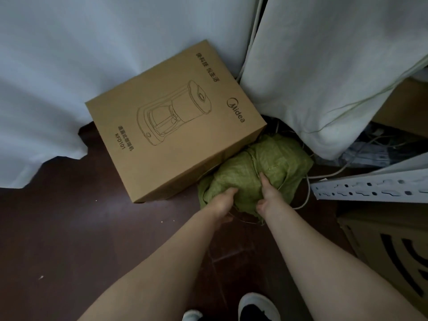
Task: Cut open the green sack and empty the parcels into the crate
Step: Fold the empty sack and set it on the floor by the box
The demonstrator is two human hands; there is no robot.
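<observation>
Two hands, left hand (223, 201) and right hand (268, 193) level, are clenched on the near end of the green sack (273, 158), laid on the floor (69, 228) dead ahead, long axis running away, wedged beside the cardboard box (173, 119).

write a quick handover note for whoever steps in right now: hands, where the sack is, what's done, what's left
Left hand: grips the near left side of the green sack.
Right hand: grips the sack's near right side, fingers in the cloth.
Sack: on the dark floor, against the right side of the cardboard box, under hanging white cloth. It looks tied with string and uncut.
Done: sack taken hold of, nothing more.
Left: cut it open and tip the parcels into the crate. Neither a crate nor a cutting tool is in view.
</observation>
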